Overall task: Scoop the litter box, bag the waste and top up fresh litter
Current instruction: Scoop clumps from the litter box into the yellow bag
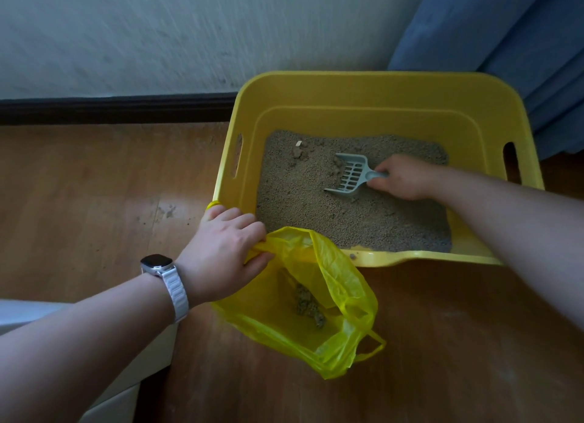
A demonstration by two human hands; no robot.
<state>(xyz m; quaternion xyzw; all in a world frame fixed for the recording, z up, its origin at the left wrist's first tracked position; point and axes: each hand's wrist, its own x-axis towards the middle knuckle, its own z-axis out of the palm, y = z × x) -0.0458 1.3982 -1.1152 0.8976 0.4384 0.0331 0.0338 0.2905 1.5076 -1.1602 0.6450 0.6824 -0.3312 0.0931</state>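
A yellow litter box (373, 90) stands on the wooden floor, filled with grey-brown litter (303, 198). My right hand (404, 177) grips the handle of a grey slotted scoop (349, 176), whose blade rests on the litter beside a clump (338, 163). Two more clumps (298, 152) lie near the far left of the litter. My left hand (227, 248) holds the rim of a yellow plastic bag (335, 299) open against the box's near left corner. Some scooped waste (308, 305) lies at the bottom of the bag.
A white wall (158, 33) with a dark skirting board (110, 109) runs behind the box. Blue curtain (505, 43) hangs at the far right. A white piece of furniture (132, 384) sits at the lower left. Litter crumbs (164, 212) dot the floor left of the box.
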